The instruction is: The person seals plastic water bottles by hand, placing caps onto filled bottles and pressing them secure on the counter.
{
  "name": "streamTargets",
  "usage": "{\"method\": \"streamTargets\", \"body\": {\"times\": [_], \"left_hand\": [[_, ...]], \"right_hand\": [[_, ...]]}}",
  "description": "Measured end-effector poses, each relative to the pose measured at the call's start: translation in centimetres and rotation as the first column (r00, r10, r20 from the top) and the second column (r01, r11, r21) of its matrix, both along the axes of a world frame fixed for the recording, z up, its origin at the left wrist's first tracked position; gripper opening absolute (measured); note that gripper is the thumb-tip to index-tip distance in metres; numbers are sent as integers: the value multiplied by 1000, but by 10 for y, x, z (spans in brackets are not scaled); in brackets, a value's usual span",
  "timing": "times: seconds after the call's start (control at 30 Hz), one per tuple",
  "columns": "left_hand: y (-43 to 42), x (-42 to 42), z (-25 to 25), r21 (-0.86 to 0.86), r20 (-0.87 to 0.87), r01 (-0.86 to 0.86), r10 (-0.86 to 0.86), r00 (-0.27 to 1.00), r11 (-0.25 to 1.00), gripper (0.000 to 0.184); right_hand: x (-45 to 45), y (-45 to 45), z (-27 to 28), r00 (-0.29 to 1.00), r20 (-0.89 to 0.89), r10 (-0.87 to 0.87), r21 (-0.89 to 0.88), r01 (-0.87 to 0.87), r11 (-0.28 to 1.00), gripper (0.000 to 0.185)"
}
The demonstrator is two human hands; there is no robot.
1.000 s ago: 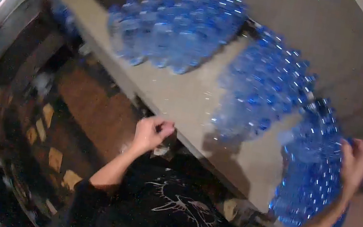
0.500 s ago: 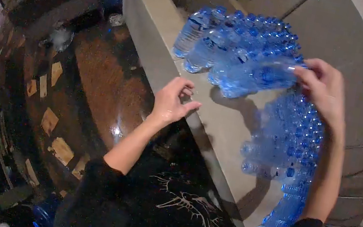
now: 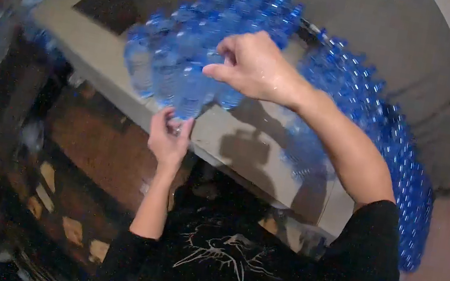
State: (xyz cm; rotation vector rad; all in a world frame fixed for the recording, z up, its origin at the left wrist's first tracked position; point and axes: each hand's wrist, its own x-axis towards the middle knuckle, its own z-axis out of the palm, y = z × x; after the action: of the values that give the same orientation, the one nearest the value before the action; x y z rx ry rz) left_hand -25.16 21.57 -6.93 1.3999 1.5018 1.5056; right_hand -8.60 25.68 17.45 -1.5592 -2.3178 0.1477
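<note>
Clear plastic water bottles with blue caps stand in tight rows on the counter (image 3: pixel 219 139). At the front edge of the left group, my left hand (image 3: pixel 167 142) has its fingers and thumb round the base of an upright bottle (image 3: pixel 189 98). My right hand (image 3: pixel 256 65) hovers above and right of that bottle's top, thumb and curled fingers apart, nothing visible between them. Behind it the rest of the left group of bottles (image 3: pixel 242 8) is partly hidden.
A second long group of bottles (image 3: pixel 384 126) curves along the wall on the right, partly behind my right forearm. A dark sink basin (image 3: pixel 123 2) is set into the counter at the left. Scraps of cardboard (image 3: pixel 72 230) lie on the dark floor.
The view has swung to the right. My right hand has let go of the tilted bottle it carried by the cap end. My left hand, empty before, has moved to a bottle's base.
</note>
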Motion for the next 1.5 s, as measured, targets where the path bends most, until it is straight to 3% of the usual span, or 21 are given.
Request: {"method": "streamTargets", "body": {"times": [0.07,0.13,0.17,0.23,0.27,0.33,0.4,0.47,0.67,0.8,0.83,0.87,0.93,0.97,1.03,1.13,1.2,1.27,1.33,1.4,1.5], "left_hand": [[-16,0,1,139,-88,-37,49,995,990,49],[-43,12,4,103,40,133,-137,990,986,43],[-52,19,7,90,-47,311,-308,950,946,40],[-59,45,14,78,-130,551,-539,832,831,33],[-52,70,17,98,-132,624,-611,780,775,30],[-33,117,29,59,-178,644,-627,759,763,42],[-10,159,62,76,243,729,-721,648,681,60],[26,195,58,255,-237,642,-597,767,723,78],[55,234,51,78,-283,746,-703,653,662,85],[45,223,54,162,-245,610,-568,786,775,83],[37,210,64,240,-205,595,-559,804,767,82],[24,198,73,273,-26,601,-619,785,751,79],[-41,161,137,233,38,631,-655,754,740,78],[-67,149,159,211,-44,671,-679,733,711,78],[-110,134,176,222,-10,760,-778,628,610,82],[-160,142,196,218,-89,741,-744,663,635,82],[-158,162,182,222,-19,665,-679,734,713,80],[-164,169,167,197,108,580,-606,788,790,75],[-178,162,159,320,102,457,-510,854,830,74],[-180,162,138,320,35,447,-482,875,835,73],[-181,158,105,248,32,454,-475,879,856,72]], "right_hand": [[28,-24,32,997,-30,-70,81,72,994,42],[70,-67,72,951,-172,-256,122,279,953,42],[90,-93,83,920,-235,-314,159,355,921,40],[120,-152,101,752,-442,-489,43,562,826,34],[132,-180,98,680,-527,-511,77,636,768,30],[146,-233,83,572,-567,-592,146,778,611,28],[152,-280,52,463,-603,-650,165,869,466,27],[162,-323,18,340,-682,-648,73,912,403,24],[201,-429,-65,46,-819,-572,-172,931,322,24],[219,-454,-90,-85,-795,-601,-273,934,229,22],[225,-454,-99,-55,-750,-659,-213,963,162,24],[233,-449,-101,-104,-671,-734,-257,961,99,27],[267,-441,-152,134,-681,-720,-14,980,196,24],[287,-429,-183,74,-715,-696,-63,984,169,26],[314,-392,-220,105,-708,-698,-96,965,243,44],[328,-349,-233,154,-705,-692,-10,974,227,59],[329,-331,-231,179,-649,-739,53,980,190,63],[317,-337,-274,-19,-866,-500,-25,1000,4,61],[270,-345,-294,47,-918,-393,17,997,81,69],[207,-359,-265,233,-887,-398,86,932,353,77],[156,-349,-209,315,-877,-363,42,802,596,77]]}}
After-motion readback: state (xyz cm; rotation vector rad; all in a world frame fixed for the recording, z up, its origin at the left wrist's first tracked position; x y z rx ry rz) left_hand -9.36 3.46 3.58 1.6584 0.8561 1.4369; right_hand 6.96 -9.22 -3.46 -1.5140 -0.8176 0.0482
